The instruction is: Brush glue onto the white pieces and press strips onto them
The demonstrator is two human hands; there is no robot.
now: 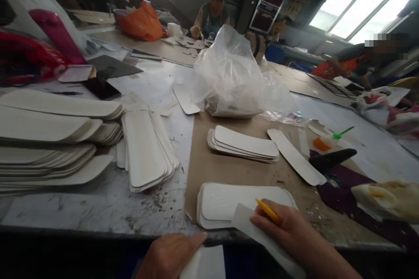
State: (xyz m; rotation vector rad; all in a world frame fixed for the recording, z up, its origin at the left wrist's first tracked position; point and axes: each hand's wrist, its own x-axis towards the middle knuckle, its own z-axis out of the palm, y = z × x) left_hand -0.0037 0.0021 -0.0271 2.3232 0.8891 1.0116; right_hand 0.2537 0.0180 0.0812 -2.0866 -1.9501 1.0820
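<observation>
My left hand (173, 253), at the bottom edge of the view, is closed on a white strip (207, 263) in front of the table edge. To its right, my right hand (278, 222) pinches a yellow tool (268, 211) together with a second white piece (250, 226), which hangs down below the hand. Just behind my right hand lies a stack of white rounded pieces (229, 200) on the brown board (199, 161). Another small stack (245, 141) sits farther back, with a single long white piece (296, 157) to its right.
White piles (42, 126) and a fanned stack (145, 148) cover the left. A clear plastic bag (232, 74) stands behind the board. A black tool (332, 161), purple cloth (343, 196) and orange cup (324, 143) are at right. Two people work farther back.
</observation>
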